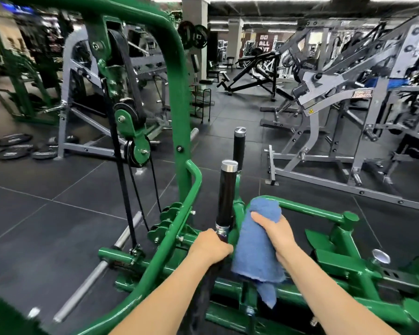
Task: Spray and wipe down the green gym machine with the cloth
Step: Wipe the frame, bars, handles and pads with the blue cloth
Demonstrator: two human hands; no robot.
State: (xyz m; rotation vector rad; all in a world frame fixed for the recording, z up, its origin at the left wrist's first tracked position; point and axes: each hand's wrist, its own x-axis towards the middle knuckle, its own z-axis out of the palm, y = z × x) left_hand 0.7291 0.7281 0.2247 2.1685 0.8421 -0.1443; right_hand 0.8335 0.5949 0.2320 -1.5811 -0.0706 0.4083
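So the right hand is flat-ish on top of the blue cloth, fingers wrapped over it, pressing it against the green gym machine right where the low green tubes meet beside the upright black handle. The cloth is draped over the frame with a tail hanging down below the hand, which looks like a decent way to cover a round tube, since the fabric folds around it instead of just skimming the top.

The left hand is curled around the base of that black handle, near its chrome collar. My guess is that's for bracing, to keep the handle or the body steady while the other hand scrubs. No spray bottle visible anywhere, so I'd say this is the wiping part of the job, and there's plenty of green frame left to cover: the big curved hoop on the left, the pulley brackets with the black belts, the lower bars.

Surroundings: dark rubber tile floor, a bit glossy under the lights. A few black weight plates lie on the floor off to the far left, a chrome bar pokes out low on the machine, and grey plate-loaded machines fill the right side and the back. A second black handle stands just behind the first.
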